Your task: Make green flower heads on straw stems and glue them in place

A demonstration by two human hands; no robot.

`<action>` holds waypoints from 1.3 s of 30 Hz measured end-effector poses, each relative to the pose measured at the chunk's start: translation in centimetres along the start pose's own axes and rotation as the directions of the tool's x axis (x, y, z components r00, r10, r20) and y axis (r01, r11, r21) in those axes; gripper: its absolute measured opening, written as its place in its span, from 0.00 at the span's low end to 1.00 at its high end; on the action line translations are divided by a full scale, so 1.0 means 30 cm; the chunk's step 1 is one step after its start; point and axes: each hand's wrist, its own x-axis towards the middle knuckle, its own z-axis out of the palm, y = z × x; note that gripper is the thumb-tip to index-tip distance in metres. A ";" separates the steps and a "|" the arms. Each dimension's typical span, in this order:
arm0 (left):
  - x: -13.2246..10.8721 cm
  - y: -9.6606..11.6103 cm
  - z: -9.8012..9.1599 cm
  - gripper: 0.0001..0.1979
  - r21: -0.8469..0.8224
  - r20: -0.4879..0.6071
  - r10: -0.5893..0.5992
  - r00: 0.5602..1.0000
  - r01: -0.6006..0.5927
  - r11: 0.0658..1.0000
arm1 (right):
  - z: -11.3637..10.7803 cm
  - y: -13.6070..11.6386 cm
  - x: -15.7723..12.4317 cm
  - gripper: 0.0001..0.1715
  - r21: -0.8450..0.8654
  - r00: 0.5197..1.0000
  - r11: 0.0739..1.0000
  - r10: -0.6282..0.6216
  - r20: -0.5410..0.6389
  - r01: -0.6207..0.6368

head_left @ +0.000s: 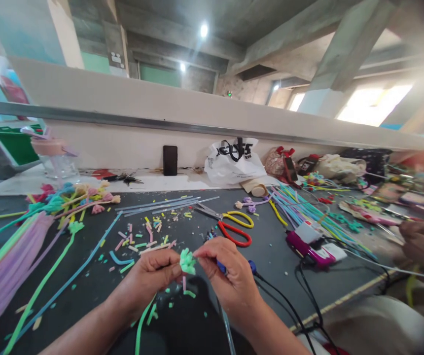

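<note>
Between pinched-tight left hand (pixel 157 272) and right hand (pixel 231 273) at six o'clock: green flower (pixel 187 262). Looks light, soft; best held underneath.

Bare left hand (pixel 158 272) and bare right hand (pixel 229 270), with bare, tapering forearms (pixel 99 311)

Scissors (pixel 220 216) lie on bench (pixel 262 234); offcuts (pixel 149 229) L of them, jar (pixel 58 170) far back L, phone (pixel 170 160) behind & L, plastic bag (pixel 234 165) directly behind, stem bundle (pixel 300 207) R, power strip (pixel 311 250) R-front; L hand (pixel 158 271), R hand (pixel 229 268) in front, flower head (pixel 187 261) btwn.
</note>
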 end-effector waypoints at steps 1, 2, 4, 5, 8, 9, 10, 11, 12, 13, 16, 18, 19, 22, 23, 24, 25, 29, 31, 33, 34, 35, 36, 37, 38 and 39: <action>0.000 -0.002 -0.001 0.17 -0.004 0.024 -0.012 1.000 0.012 1.000 | 0.000 -0.001 0.000 0.06 0.004 1.000 1.000 -0.018 0.000 0.018; 0.001 -0.002 -0.002 0.17 0.001 0.041 -0.022 0.999 0.022 1.000 | -0.001 -0.002 0.001 0.07 0.005 0.999 0.999 -0.033 0.009 0.033; 0.001 0.000 -0.004 0.18 0.025 0.066 -0.037 0.997 0.035 0.999 | -0.003 -0.004 0.005 0.07 0.002 0.997 0.998 -0.064 0.040 0.064; 0.001 0.002 -0.004 0.18 0.037 0.077 -0.040 0.996 0.037 0.999 | -0.005 -0.006 0.007 0.06 -0.003 0.996 0.997 -0.074 0.058 0.075; 0.001 0.008 -0.006 0.18 0.050 0.097 -0.032 0.995 0.027 0.998 | -0.012 -0.011 0.014 0.05 -0.025 0.992 0.996 -0.081 0.097 0.084; 0.001 0.010 -0.007 0.18 0.054 0.098 -0.022 0.995 0.017 0.998 | -0.013 -0.013 0.015 0.04 -0.034 0.992 0.996 -0.078 0.101 0.082; 0.001 0.012 -0.008 0.17 0.069 0.093 -0.006 0.996 0.000 0.998 | -0.014 -0.014 0.015 0.04 -0.041 0.992 0.996 -0.075 0.104 0.079; 0.001 0.014 -0.009 0.17 0.097 0.089 0.015 0.996 -0.023 0.995 | -0.015 -0.015 0.015 0.04 -0.045 0.992 0.996 -0.071 0.105 0.076; 0.001 0.016 -0.011 0.17 0.134 0.088 0.040 0.995 -0.052 0.990 | -0.015 -0.016 0.015 0.04 -0.046 0.992 0.996 -0.066 0.106 0.071; 0.001 0.018 -0.013 0.16 0.177 0.088 0.070 0.994 -0.085 0.981 | -0.015 -0.016 0.014 0.04 -0.045 0.993 0.997 -0.057 0.107 0.062; 0.003 0.024 -0.018 0.14 0.292 0.100 0.152 0.983 -0.175 0.940 | -0.012 -0.012 0.012 0.05 -0.032 0.993 0.999 -0.019 0.121 0.023; 0.002 0.025 -0.019 0.14 0.334 0.100 0.184 0.978 -0.207 0.919 | -0.009 -0.008 0.011 0.04 -0.026 0.992 1.000 -0.005 0.128 0.009; 0.002 0.026 -0.019 0.13 0.349 0.102 0.193 0.976 -0.217 0.912 | -0.008 -0.006 0.011 0.04 -0.026 0.991 1.000 -0.003 0.133 0.006; -0.001 0.027 -0.017 0.12 0.374 0.115 0.207 0.972 -0.235 0.897 | -0.008 -0.006 0.011 0.06 -0.026 0.990 1.000 -0.003 0.141 0.007; -0.002 0.028 -0.016 0.12 0.373 0.125 0.207 0.970 -0.240 0.896 | -0.009 -0.008 0.011 0.06 -0.022 0.989 1.000 -0.007 0.145 0.010; -0.002 0.030 -0.016 0.11 0.364 0.134 0.209 0.969 -0.244 0.899 | -0.010 -0.011 0.011 0.06 -0.009 0.989 1.000 -0.007 0.150 0.009; -0.003 0.032 -0.017 0.11 0.346 0.142 0.209 0.968 -0.246 0.906 | -0.012 -0.013 0.012 0.06 0.013 0.988 1.000 0.002 0.153 -0.005; -0.006 0.033 -0.023 0.10 0.200 0.160 0.186 0.969 -0.216 0.956 | -0.022 -0.010 0.009 0.05 0.182 0.985 0.970 0.151 0.077 -0.163; -0.009 0.027 -0.026 0.10 0.102 0.171 0.140 0.975 -0.159 0.982 | -0.024 -0.001 0.007 0.05 0.252 0.970 0.938 0.238 0.037 -0.240; -0.013 0.017 -0.027 0.11 -0.024 0.180 0.064 0.982 -0.060 0.998 | -0.023 0.009 0.005 0.04 0.288 0.953 0.910 0.301 0.040 -0.300; -0.014 0.012 -0.027 0.11 -0.096 0.182 0.023 0.983 -0.006 0.995 | -0.021 0.012 0.004 0.04 0.298 0.945 0.898 0.323 0.050 -0.323; -0.015 0.008 -0.027 0.10 -0.167 0.185 -0.011 0.983 0.043 0.985 | -0.020 0.013 0.003 0.04 0.303 0.940 0.891 0.337 0.060 -0.338; -0.015 0.004 -0.026 0.10 -0.233 0.185 -0.037 0.982 0.080 0.969 | -0.019 0.012 0.003 0.05 0.304 0.938 0.888 0.340 0.069 -0.344; -0.014 0.002 -0.025 0.10 -0.286 0.183 -0.052 0.982 0.104 0.953 | -0.018 0.010 0.002 0.05 0.302 0.939 0.890 0.335 0.075 -0.341; -0.013 0.001 -0.024 0.10 -0.328 0.180 -0.057 0.982 0.114 0.938 | -0.017 0.006 0.002 0.06 0.296 0.943 0.895 0.323 0.081 -0.332; -0.012 0.001 -0.024 0.10 -0.360 0.179 -0.053 0.982 0.116 0.926 | -0.016 0.001 0.001 0.08 0.288 0.948 0.903 0.306 0.087 -0.319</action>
